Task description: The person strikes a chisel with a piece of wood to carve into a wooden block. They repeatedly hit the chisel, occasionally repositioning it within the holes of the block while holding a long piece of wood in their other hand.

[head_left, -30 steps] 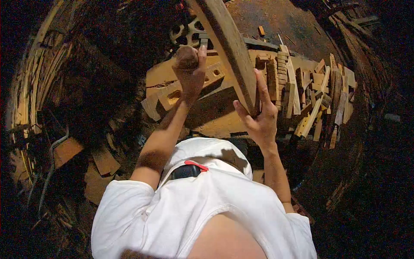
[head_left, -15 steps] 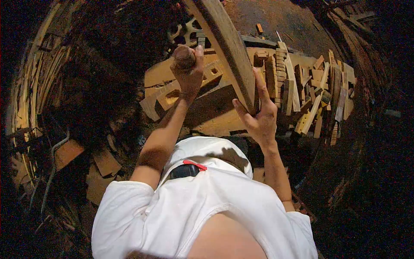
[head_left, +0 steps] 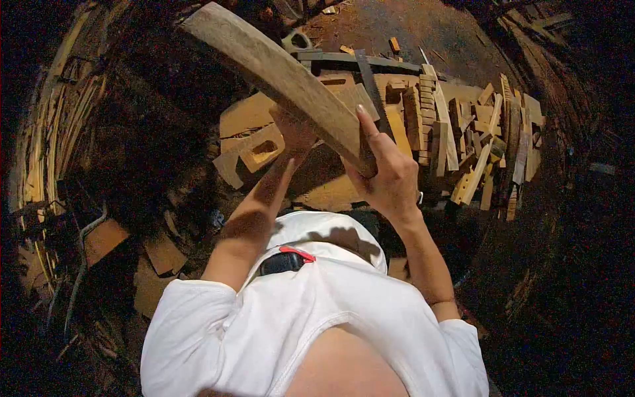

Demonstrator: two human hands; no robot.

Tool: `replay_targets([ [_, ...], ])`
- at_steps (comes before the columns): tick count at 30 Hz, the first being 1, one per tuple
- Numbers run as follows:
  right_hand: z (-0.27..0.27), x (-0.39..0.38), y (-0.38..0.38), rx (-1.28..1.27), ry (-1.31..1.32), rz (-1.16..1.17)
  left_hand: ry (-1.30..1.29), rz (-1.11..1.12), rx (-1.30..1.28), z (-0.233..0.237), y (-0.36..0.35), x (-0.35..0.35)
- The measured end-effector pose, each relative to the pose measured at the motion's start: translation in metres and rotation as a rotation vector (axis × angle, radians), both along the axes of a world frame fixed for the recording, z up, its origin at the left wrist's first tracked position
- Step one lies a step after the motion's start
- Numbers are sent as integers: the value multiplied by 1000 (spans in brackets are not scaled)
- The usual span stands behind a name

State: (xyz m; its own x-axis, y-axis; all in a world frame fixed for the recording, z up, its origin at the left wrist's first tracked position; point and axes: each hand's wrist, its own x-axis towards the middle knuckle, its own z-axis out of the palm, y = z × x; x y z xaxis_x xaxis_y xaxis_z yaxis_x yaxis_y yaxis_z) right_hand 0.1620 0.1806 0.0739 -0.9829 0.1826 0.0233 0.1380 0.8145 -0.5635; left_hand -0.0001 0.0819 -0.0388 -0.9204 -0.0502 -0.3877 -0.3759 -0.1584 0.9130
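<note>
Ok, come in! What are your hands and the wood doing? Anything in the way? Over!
Right hand holding board by near end. Left hand partly hidden beneath, grip unclear. Holed block below, partly out of view. Over.

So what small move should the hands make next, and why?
I'd probably bring the left hand up against the underside of the wooden plank, if it's free. The right hand holds only the near end, while the long far end sticks out in the air. The plank hides the left hand's fingers, so I can't tell whether they already hold something.
</note>
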Motion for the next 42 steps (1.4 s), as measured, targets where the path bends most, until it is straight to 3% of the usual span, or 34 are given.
replay_targets([
  [1, -5, -1, 0, 37, 140, 9, 516, -101, 264, -68, -4, -15],
  [2, -5, -4, -2, 33, 131, 16, 1021, -204, 519, -76, -9, -18],
  [4, -3, -7, -6, -77, 506, 18, 969, -164, 458, -94, -10, -15],
  [6, 2, -10, -10, -117, 597, 29, 919, -100, 363, -72, -35, -6],
  [8, 4, -7, -9, 214, 19, 60, 877, -43, 279, -46, -27, -6],
  [10, -1, -5, -7, 225, 43, 59, 835, 21, 189, -22, -33, -4],
  [13, -26, 1, -10, 3, 138, 4, 725, 125, 29, 3, -39, 0],
  [15, -41, 0, -6, -339, 368, -63, 688, 161, -23, 10, -43, 1],
  [17, -41, 6, 0, -397, 312, -109, 458, 281, -133, 7, -57, -12],
  [20, -43, 18, 3, -517, 239, -202, 347, 336, 65, 8, -74, -18],
  [21, -44, 22, 6, -535, 217, -223, 445, 342, 114, 9, -75, -19],
  [24, -51, 30, 11, -542, 176, -270, 406, 323, 200, 23, -76, -29],
  [28, -55, 29, 12, -480, 227, -265, 549, 245, 101, 38, -59, -30],
  [37, -52, 32, 14, -457, 205, -287, 573, 100, 161, 32, -32, -20],
  [39, -53, 31, 13, -445, 221, -284, 692, 71, 15, 32, -31, -19],
  [42, -51, 28, 14, -424, 245, -266, 684, 54, 78, 28, -27, -18],
])
